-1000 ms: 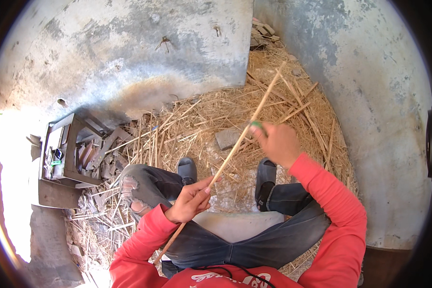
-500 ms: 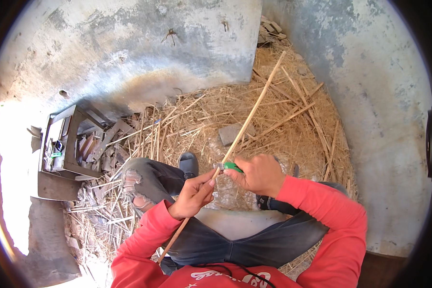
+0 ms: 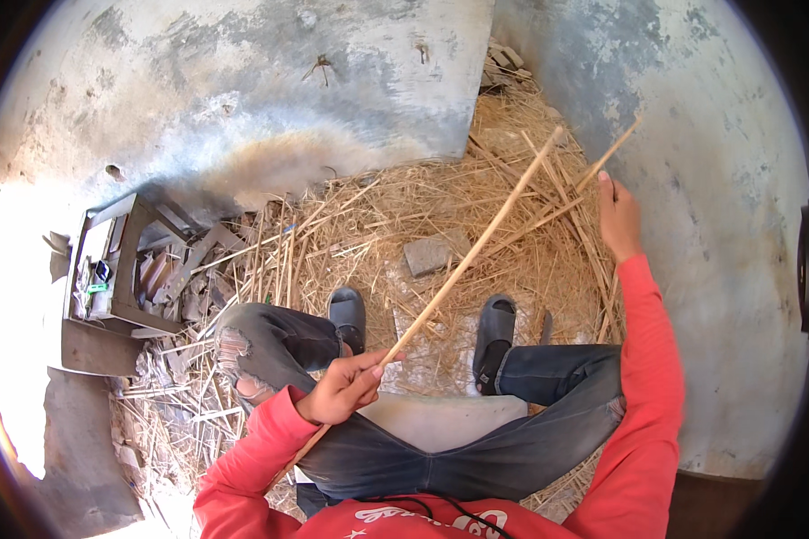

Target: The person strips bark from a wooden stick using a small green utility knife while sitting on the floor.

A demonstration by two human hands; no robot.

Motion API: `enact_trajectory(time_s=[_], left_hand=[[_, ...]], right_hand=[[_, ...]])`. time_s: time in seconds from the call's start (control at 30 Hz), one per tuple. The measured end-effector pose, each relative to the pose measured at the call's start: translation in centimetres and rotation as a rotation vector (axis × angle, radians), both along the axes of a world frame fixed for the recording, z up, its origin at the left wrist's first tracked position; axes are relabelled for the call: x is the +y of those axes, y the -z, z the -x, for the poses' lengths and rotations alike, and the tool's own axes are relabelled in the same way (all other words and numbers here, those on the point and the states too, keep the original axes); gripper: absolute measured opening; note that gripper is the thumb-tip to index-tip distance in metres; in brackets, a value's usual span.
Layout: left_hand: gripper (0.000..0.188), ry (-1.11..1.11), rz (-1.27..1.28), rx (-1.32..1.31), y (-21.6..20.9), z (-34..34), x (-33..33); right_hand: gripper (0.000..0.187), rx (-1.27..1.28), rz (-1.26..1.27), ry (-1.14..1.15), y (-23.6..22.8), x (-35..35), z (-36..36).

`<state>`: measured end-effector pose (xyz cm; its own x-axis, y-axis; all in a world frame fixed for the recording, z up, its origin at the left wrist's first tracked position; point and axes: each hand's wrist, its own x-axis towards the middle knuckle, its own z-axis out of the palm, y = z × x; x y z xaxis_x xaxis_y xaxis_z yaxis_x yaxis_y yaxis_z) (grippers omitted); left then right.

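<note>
My left hand [image 3: 343, 388] is closed around a long, pale wooden stick [image 3: 467, 260]. The stick slants from beside my left forearm up and away to the right. My right hand [image 3: 620, 220] is stretched far to the right near the wall, its fingers curled. Just beyond its fingertips a thinner wooden strip [image 3: 618, 141] slopes up against the wall; whether the fingers grip it I cannot make out. A small dark bit shows at the curled fingers, and the rest of what they may hold is hidden.
Straw and split strips [image 3: 395, 202] cover the floor, with a grey block [image 3: 429, 255] among them. On the left stands a wooden frame [image 3: 130, 247] holding small items, beside broken boards. Grey walls [image 3: 288, 81] close in behind and right. My slippered feet [image 3: 494, 337] are apart.
My right hand has left the stick, where it worked with a green-handled cutter, and swung far right; the cutter no longer shows. My left hand keeps the stick, now tilted further right.
</note>
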<state>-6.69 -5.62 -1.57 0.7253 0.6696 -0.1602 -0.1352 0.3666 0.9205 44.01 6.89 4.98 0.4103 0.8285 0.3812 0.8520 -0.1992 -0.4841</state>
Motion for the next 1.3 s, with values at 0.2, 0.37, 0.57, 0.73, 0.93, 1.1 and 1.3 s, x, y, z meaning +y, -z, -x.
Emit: enact_trajectory(time_s=[0.2,0.37,0.57,0.73,0.93,1.1,1.3], left_hand=[[0.043,-0.069,-0.020,-0.021,-1.0,-1.3,1.1],[0.043,0.013,0.000,-0.001,-2.3,-2.9,1.4],[0.042,-0.044,-0.192,0.084,-2.0,-4.2,1.7],[0.039,-0.108,-0.278,0.155,-2.0,-4.5,1.4],[0.038,-0.223,-0.098,0.139,-2.7,-4.5,1.9],[0.037,-0.247,-0.031,0.119,-2.2,-4.6,1.6],[0.036,-0.221,-0.036,0.164,-1.9,-3.6,0.6]], right_hand=[[0.062,0.457,0.139,-0.289,-2.5,-2.4,9.0],[0.039,0.976,0.197,-0.532,-2.2,-2.9,15.9],[0.033,1.124,0.176,-0.504,-1.3,-2.3,17.0],[0.046,0.876,0.188,-0.509,-0.3,-2.2,16.5],[0.066,0.164,0.264,-0.736,-1.3,-8.1,20.9],[0.061,-0.013,0.369,-0.786,0.7,-8.6,22.4],[0.057,-0.076,0.335,-0.752,0.8,-6.9,21.1]])
